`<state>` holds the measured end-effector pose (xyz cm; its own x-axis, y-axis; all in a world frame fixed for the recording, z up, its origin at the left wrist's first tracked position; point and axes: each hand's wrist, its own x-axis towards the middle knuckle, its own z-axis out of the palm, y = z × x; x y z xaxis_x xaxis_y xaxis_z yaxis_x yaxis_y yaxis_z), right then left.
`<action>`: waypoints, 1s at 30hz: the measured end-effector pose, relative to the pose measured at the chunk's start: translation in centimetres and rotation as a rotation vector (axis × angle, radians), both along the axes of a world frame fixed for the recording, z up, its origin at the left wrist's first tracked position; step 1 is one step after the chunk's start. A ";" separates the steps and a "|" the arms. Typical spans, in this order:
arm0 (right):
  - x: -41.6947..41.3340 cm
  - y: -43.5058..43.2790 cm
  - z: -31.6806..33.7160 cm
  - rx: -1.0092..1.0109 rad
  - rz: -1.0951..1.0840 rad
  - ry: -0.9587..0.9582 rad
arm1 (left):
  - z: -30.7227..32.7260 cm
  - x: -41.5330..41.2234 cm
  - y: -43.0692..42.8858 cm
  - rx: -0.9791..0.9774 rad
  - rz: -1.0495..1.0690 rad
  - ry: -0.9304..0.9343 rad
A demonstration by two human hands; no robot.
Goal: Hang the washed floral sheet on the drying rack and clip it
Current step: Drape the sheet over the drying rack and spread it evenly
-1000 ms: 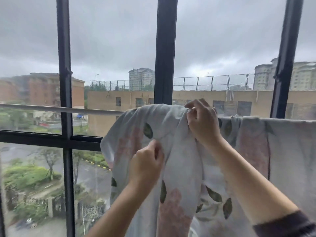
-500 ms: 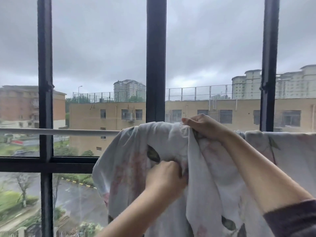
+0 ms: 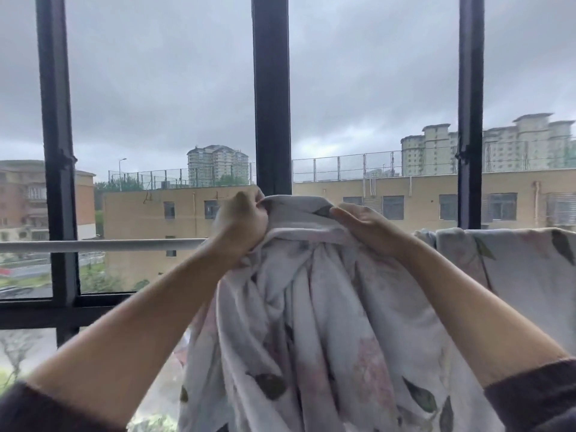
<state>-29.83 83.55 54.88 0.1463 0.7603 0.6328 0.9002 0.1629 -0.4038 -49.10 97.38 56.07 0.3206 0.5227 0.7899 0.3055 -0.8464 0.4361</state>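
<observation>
Pale cotton printed with faded pink blooms and green leaves, the sheet (image 3: 327, 307) is gathered into a thick bunch between the two hands. Its top fold is lifted a little above the white rail (image 3: 103, 245) of the drying rack. The left hand (image 3: 241, 226) is curled into a fist around the left end of that fold, knuckles towards the camera. The right hand (image 3: 371, 227) holds the other end, fingers pointing left and bent over the cloth; its thumb is hidden under the fabric. The hands are near each other but not touching, with a short taut stretch of sheet between them. Below them the cloth falls in deep pleats to the bottom edge of the view. To the right, more of the same sheet lies spread over the rail. Dark sleeves (image 3: 530, 391) are pushed back on both forearms. Behind the rail stands a black window frame (image 3: 271, 88).
</observation>
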 end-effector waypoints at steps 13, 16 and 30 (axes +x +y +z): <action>-0.6 4.5 5.0 0.349 -0.361 -0.142 | -5.5 -3.7 -4.9 0.459 0.271 0.490; -0.3 7.2 4.8 0.301 -0.422 -0.134 | -4.4 -4.9 -4.5 0.445 0.385 0.469; -5.7 8.3 3.3 -0.364 -0.073 -0.245 | 1.7 -2.9 8.4 -0.096 0.267 0.514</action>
<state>-35.50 91.81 58.20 0.0868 0.9332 0.3486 0.9804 -0.0178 -0.1963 -51.96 105.74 57.75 0.4971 0.6998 0.5130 0.6956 -0.6748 0.2464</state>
